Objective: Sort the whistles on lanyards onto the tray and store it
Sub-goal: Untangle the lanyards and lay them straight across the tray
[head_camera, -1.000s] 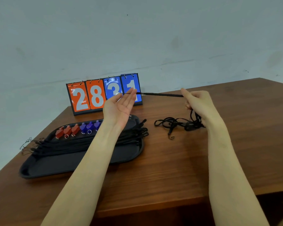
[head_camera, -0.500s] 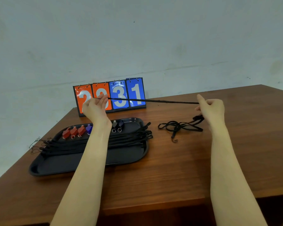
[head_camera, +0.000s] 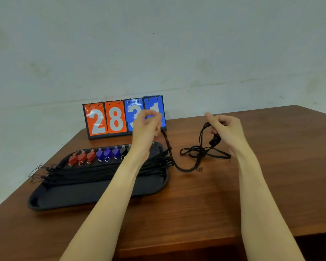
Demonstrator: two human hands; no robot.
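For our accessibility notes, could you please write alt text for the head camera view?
Both hands, left hand and right hand, hold a slack black lanyard over a wooden table, beside a black tray of red, blue and black whistles.

Both forearms stretched forward, bare. Left hand [head_camera: 146, 127] raised, fingers curled and pinched together. Right hand [head_camera: 227, 129] raised alongside, fingers closed, thumb up.

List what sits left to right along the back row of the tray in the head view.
Red whistles → blue whistles → a black whistle, then the left hand blocks the rest of the tray.
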